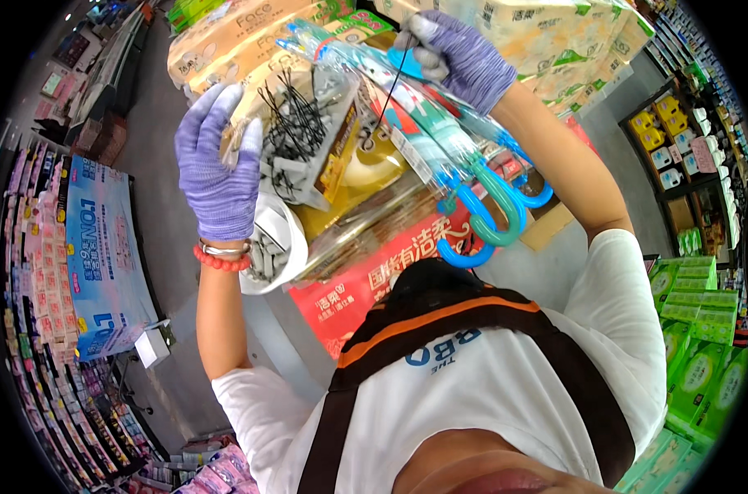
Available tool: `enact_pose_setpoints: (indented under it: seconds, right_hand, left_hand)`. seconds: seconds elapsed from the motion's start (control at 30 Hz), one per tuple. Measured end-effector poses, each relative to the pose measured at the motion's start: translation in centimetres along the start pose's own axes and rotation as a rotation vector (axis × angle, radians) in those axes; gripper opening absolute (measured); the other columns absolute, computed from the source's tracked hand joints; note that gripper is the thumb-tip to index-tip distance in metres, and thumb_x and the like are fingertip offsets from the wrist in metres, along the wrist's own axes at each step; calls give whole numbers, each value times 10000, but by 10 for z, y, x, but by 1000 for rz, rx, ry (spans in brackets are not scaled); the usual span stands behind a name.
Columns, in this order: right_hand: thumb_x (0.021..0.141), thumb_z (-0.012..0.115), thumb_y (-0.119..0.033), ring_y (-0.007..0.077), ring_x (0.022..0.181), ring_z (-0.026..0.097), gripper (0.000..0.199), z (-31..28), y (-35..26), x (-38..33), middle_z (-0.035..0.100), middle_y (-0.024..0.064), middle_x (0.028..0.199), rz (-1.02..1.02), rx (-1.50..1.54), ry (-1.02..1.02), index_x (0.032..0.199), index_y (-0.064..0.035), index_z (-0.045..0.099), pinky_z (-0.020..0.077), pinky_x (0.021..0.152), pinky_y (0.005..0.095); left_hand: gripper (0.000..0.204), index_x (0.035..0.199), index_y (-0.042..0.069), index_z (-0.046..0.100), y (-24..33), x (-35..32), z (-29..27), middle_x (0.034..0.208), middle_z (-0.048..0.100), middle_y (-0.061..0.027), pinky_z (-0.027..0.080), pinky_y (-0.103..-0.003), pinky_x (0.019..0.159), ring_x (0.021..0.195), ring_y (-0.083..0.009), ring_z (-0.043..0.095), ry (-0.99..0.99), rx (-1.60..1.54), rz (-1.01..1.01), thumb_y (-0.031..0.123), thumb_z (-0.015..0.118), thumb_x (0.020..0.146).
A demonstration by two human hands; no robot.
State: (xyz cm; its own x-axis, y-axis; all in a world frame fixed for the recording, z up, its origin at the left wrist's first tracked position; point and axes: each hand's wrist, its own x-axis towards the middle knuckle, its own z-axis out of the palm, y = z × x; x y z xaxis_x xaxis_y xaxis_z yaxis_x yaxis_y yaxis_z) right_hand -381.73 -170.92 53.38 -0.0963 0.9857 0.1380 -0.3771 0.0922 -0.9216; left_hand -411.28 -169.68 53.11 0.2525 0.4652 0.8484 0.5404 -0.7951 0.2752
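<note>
Gloved hands (purple) (217, 177) holding wrapped umbrellas (440, 132)

A retail shop, a supermarket aisle by its look. Stacked packs of tissue paper (547, 37) fill the display ahead, above a red promotional banner (365, 288). Left of the banner run racks of small packaged goods (36, 272); right of it stand green boxed goods (695, 346) and shelves of yellow items (662, 132).

Both arms are raised, bare from short white sleeves. The left hand (217, 169), gloved in purple, is held with fingers extended upward; the gloved right hand (460, 58) is curled closed, knuckles outward.
</note>
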Motion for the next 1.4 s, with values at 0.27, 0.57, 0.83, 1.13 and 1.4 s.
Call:
enact_pose_setpoints:
  seconds: [0.27, 0.57, 0.83, 1.13, 1.4]
  right_hand:
    - [873, 585, -238, 54, 480, 420, 202, -39, -16, -51, 516, -5, 629, 46, 310, -207, 880, -37, 567, 373, 439, 172]
    - [847, 597, -315, 52, 526, 404, 296, -122, -38, -120, 521, -11, 695, 57, -133, 20, 917, -27, 589, 317, 481, 184]
    - [868, 592, -281, -2, 485, 360, 391, -172, -21, -157, 576, 3, 767, 165, -102, -149, 1133, 3, 548, 296, 414, 154]
    - [886, 566, -252, 17, 464, 308, 320, -298, 11, -189, 517, -8, 820, -16, 632, -91, 1121, -38, 529, 270, 385, 166]
    - [875, 574, -274, 35, 490, 360, 319, -289, 124, -226, 617, 66, 968, 443, 387, 388, 1124, -78, 543, 316, 410, 172]
  left_hand:
    - [369, 1155, 11, 574, 109, -25, 88, 1038, 637, -65, 469, -259, 835, 940, -114, 587, -478, -839, -529, 99, 660, 807]
    - [227, 1039, 45, 658, 179, -22, 130, 926, 675, -56, 491, -247, 744, 826, -93, 613, -532, -612, -484, 116, 636, 824]
    - [193, 980, 32, 666, 244, -19, 168, 811, 643, -112, 488, -284, 671, 730, -192, 625, -549, -344, -308, 87, 640, 797]
    - [229, 1000, 70, 645, 260, -48, 188, 938, 657, -111, 459, -367, 856, 897, -221, 629, -890, -67, -363, 188, 648, 804]
    - [590, 1259, -9, 437, 284, -83, 220, 1189, 518, -211, 237, -433, 1057, 1150, -309, 469, -1211, 246, -7, 389, 552, 839]
